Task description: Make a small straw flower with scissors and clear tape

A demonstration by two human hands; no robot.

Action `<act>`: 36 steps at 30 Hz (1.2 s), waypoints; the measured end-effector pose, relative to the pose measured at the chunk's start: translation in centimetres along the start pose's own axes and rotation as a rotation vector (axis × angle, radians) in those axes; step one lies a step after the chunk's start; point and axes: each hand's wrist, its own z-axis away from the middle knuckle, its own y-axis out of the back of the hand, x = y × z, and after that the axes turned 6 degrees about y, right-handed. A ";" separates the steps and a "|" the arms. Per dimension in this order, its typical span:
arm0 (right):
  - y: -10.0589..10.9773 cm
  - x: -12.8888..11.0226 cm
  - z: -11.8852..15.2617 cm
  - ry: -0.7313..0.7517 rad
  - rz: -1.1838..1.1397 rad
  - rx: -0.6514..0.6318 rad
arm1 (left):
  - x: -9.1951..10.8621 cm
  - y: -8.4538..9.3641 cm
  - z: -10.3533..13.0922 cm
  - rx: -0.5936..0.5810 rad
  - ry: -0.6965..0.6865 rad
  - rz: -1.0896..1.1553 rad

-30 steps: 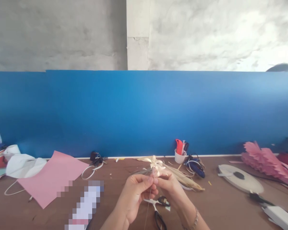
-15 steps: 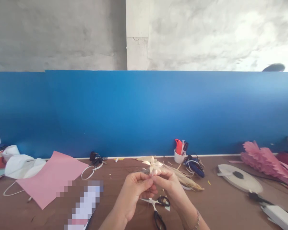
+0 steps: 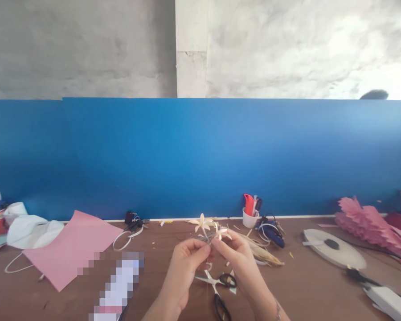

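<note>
Above the middle of the desk, my left hand (image 3: 189,263) pinches the thin stem of a cream artificial flower (image 3: 202,223) with pointed petals, its head upright over the fingertips. My right hand (image 3: 235,256) is closed on a second small cream flower (image 3: 221,233), whose petals stick out around the thumb and forefinger. The two hands are close together, the flowers side by side. Below them lie black-handled scissors (image 3: 217,290) with their blades apart. Behind the right hand rests a bundle of dry, straw-coloured strips (image 3: 262,254).
On the left are a pink paper sheet (image 3: 71,249) and a white mask (image 3: 33,232). A white cup (image 3: 250,218) of tools stands against the blue partition (image 3: 187,156). To the right lie a flat cream roll (image 3: 321,249), pleated pink paper (image 3: 370,223) and a white power strip (image 3: 392,303).
The flower heads, bunched together before, are now apart: one has shifted left and up above the left hand, the other sits at the right fingertips. The hands have parted slightly.
</note>
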 end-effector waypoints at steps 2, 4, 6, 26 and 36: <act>-0.1 0.1 0.0 0.000 0.004 0.018 | -0.1 0.1 -0.1 0.011 -0.028 -0.011; -0.2 0.3 -0.1 0.005 -0.009 0.037 | -0.3 0.2 -0.2 0.004 -0.052 -0.006; -0.4 0.6 -0.2 0.002 -0.048 0.056 | -0.5 0.3 -0.3 -0.008 -0.057 0.012; -0.1 1.3 -0.4 -0.054 -0.123 0.061 | -0.3 0.3 -0.6 0.044 -0.038 -0.089; -0.7 0.0 -0.1 -0.116 -0.057 -0.003 | -0.3 -0.1 -0.1 0.015 -0.072 -0.113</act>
